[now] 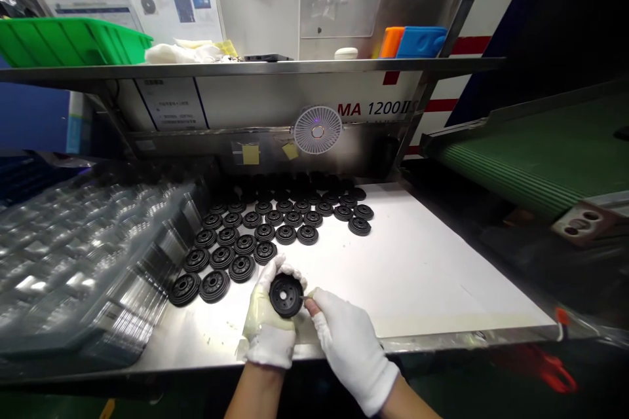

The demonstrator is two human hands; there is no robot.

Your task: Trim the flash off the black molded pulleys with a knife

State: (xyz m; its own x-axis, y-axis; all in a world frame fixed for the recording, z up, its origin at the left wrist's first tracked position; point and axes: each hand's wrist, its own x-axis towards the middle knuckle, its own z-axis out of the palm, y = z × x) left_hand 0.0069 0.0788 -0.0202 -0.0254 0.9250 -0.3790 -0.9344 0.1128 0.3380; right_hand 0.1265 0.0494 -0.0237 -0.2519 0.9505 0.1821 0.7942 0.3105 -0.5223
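A black round wheel (285, 295) gripped tight in the left hand (269, 314), in a white glove, near the front edge of a steel table (196, 346). Right hand (351, 347), also gloved, with fingers narrow, touching the wheel's rim. More black wheels (230, 242) in rows at 11 o'clock, on a white sheet (417, 262). Clear plastic trays (88, 262) at 9 o'clock. Small white fan (318, 129) at 12 o'clock. Green belt (550, 150) at 3 o'clock.

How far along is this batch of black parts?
Looks done: black ribbed discs in neat rows on the white sheet, though nothing shows they're finished. In hand: one disc, gripped by the gloved left hand, the right hand touching its rim. Still to go: seemingly the dimmer discs packed further back.
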